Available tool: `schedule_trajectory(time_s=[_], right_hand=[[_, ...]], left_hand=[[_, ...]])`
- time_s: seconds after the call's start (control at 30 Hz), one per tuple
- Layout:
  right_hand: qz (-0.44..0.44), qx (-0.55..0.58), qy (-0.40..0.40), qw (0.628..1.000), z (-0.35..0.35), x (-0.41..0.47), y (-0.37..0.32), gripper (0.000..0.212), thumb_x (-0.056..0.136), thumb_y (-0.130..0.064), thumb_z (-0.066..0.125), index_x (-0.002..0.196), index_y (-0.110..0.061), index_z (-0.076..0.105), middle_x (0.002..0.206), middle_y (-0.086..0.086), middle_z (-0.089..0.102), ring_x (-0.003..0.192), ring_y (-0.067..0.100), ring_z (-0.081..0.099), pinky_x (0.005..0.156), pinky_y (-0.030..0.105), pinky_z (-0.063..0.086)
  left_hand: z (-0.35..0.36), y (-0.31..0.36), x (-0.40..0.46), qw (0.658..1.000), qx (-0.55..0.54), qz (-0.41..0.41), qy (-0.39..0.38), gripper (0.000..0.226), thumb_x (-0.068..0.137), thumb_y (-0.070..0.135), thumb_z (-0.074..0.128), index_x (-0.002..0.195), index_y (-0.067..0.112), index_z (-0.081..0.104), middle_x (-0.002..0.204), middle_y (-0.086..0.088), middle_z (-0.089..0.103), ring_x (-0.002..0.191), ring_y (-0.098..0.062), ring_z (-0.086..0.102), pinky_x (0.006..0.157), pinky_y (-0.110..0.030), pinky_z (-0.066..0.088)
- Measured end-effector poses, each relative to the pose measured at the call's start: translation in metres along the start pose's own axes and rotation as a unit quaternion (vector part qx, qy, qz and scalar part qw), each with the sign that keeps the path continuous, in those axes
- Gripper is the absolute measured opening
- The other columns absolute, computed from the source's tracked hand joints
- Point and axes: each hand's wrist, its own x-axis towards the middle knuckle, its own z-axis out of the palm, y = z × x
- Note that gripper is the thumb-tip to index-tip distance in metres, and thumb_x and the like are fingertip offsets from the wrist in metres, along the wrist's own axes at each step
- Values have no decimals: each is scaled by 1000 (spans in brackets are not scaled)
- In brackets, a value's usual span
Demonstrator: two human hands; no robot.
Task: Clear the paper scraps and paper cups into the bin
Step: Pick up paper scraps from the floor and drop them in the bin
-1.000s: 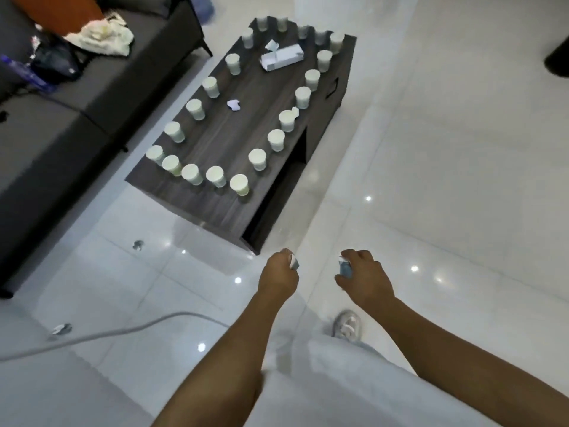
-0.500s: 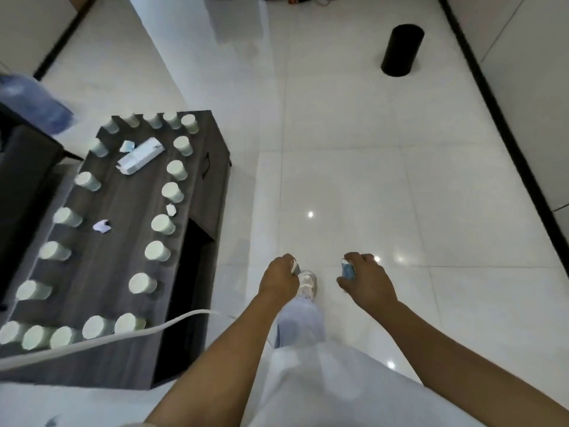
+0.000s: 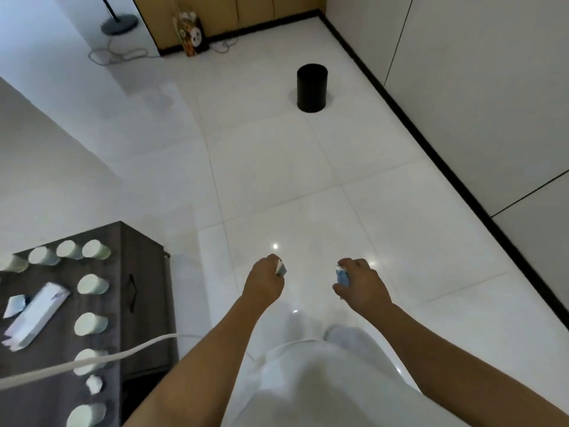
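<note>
Two fists are pinching shut on paper scraps: our left hand is holding a pale scrap, our right hand a bluish scrap, carried out front toward the black bin, well apart across the floor.

1. No text, number or brand can be read anywhere.
2. The white box on the table has faint bluish marks, too blurred to read.
3. The printed bag by the far cabinet shows only pictures, no legible letters.
</note>
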Motion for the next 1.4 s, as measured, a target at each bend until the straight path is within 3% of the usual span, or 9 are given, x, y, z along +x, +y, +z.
schedule_trajectory(time_s=[0.27,0.47,0.73,0.87,1.07,1.23,1.4], right_hand=[[3,-1,16,1000,-116,185,9,52,87,-28,64,135,-20,46,133,8,45,113,31,51,93,35,47],[-5,13,15,1000,-210,300,1,50,85,-26,64,132,-20,48,129,7,46,110,31,52,90,38,50],[15,4,1,1000,-289,446,-14,52,87,-26,64,135,-20,46,132,8,45,112,30,52,92,38,50],[16,18,9,1000,-325,536,-34,52,86,-25,65,134,-19,46,131,9,45,107,31,56,90,39,52],[34,31,31,998,-390,654,-68,48,87,-25,64,132,-20,48,130,8,45,103,31,58,88,39,52],[50,18,29,998,-436,733,-85,49,86,-25,63,132,-22,47,130,7,44,110,30,53,90,37,51],[43,-9,12,999,-480,829,-91,50,88,-29,63,135,-23,45,132,7,44,113,30,52,94,35,48]], left_hand=[[-24,114,192,999,21,24,-6,21,85,2,47,103,4,58,100,-13,62,91,-28,59,73,-30,46],[-46,193,304,1000,-4,14,1,18,86,2,49,99,7,60,91,-1,60,77,-13,51,66,-19,37],[-76,257,455,1000,-22,12,-11,15,85,0,51,95,6,60,86,2,57,79,-17,54,70,-22,44],[-102,285,555,999,-39,16,-12,16,86,0,51,86,15,55,81,4,56,75,-15,54,62,-17,41],[-153,339,690,999,-32,33,-12,15,86,0,51,95,7,61,85,1,57,78,-17,54,67,-21,42],[-186,380,774,998,-40,35,-13,11,88,3,51,88,12,56,84,1,56,76,-18,54,65,-22,43],[-203,411,867,999,-40,31,2,10,89,5,52,94,0,58,89,-12,61,78,-23,55,66,-30,45]])
